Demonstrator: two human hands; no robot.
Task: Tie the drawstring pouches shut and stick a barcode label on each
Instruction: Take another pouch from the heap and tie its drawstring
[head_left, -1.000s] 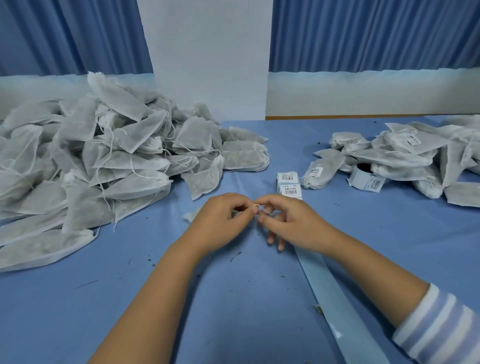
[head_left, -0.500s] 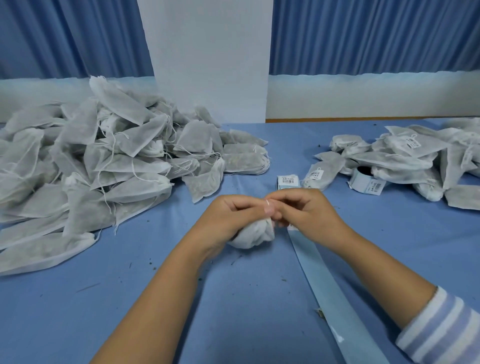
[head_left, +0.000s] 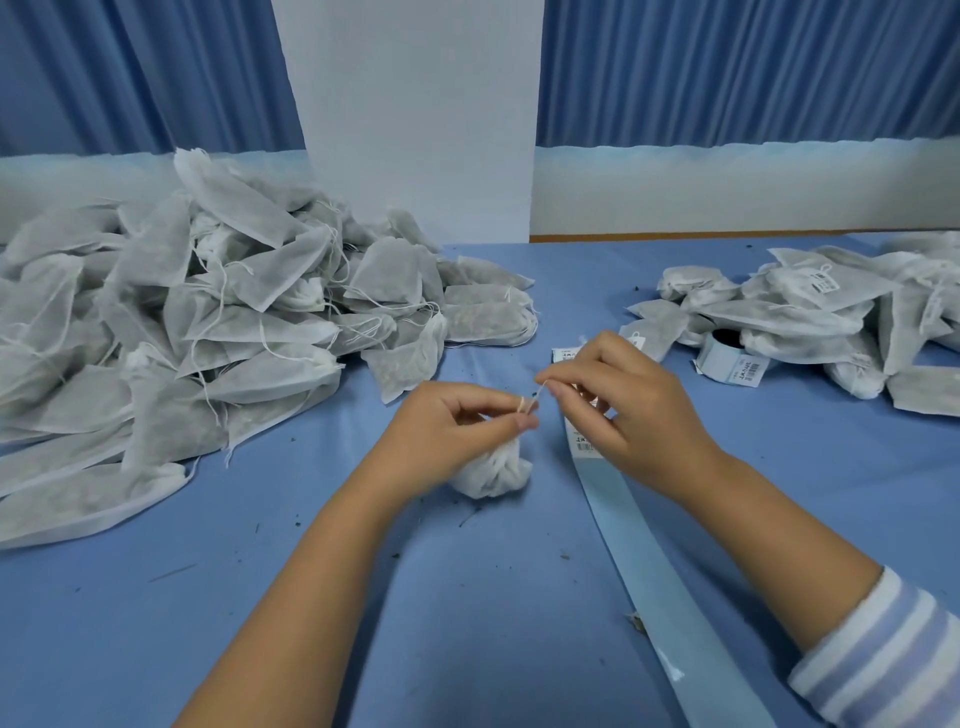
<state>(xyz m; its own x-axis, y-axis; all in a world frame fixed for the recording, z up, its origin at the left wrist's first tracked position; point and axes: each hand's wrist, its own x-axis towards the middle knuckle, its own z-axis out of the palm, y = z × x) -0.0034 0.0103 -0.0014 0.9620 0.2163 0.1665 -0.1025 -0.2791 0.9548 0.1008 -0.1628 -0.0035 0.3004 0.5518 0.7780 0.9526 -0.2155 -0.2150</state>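
Between left hand (head_left: 457, 421) and right hand (head_left: 623, 410), both pinching the drawstring (head_left: 538, 395): yank too hard, it might snap.

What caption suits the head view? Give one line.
Left hand grips a pouch, right hand pinches its string; big pile at left, labelled pouches at right.

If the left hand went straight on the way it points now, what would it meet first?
Most likely the right hand, which pinches the string just ahead; depth is hard to judge.
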